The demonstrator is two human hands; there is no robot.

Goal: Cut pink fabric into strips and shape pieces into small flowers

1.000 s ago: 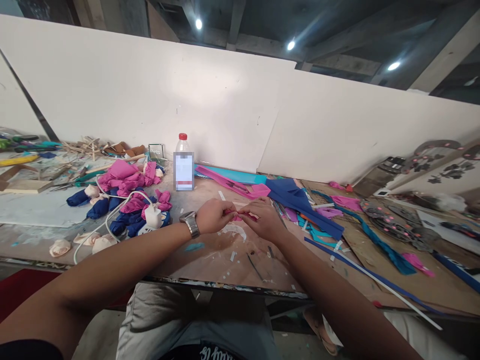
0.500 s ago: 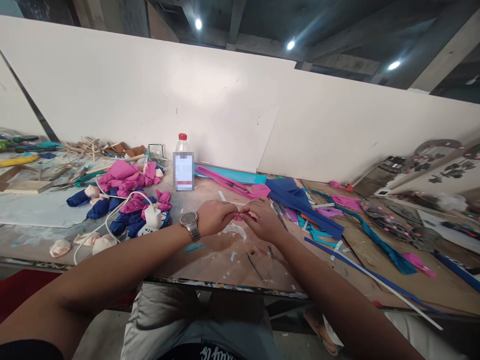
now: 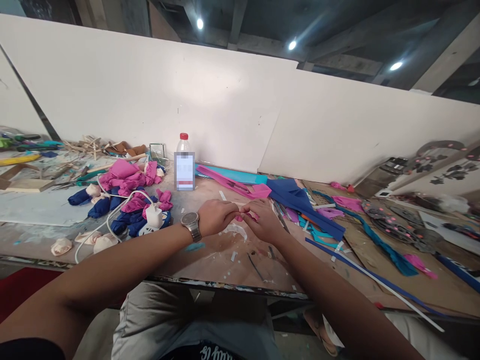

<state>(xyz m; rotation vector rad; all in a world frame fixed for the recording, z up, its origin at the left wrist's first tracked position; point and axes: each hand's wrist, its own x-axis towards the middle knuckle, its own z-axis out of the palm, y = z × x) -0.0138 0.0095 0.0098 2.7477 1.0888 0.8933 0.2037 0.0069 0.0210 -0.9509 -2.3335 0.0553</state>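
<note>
My left hand [image 3: 217,217], with a metal watch [image 3: 190,224] on the wrist, is closed in a pinch over the middle of the worktable [image 3: 210,265]. Opposite it, my right hand [image 3: 263,221] pinches too, its fingertips meeting those of the left. Between them shows a small pink piece [image 3: 239,218], mostly hidden by the fingers; whether it is cloth or paper I cannot tell. Just behind the hands lie a pink strip [image 3: 232,182] and a dark blue sheet [image 3: 290,195]. A whitish smear marks the table beneath my fingers.
Pink and blue crumpled bundles [image 3: 125,175] lie to the left, with a white plug [image 3: 153,216] and its cable among them. A phone [image 3: 184,172] leans against a red-capped bottle [image 3: 183,142]. A long white strip [image 3: 393,294] reaches past the table's right front edge.
Both hands stay together in nearly the same place, with only a slight shift of the fingers. The whole view has moved a little.
</note>
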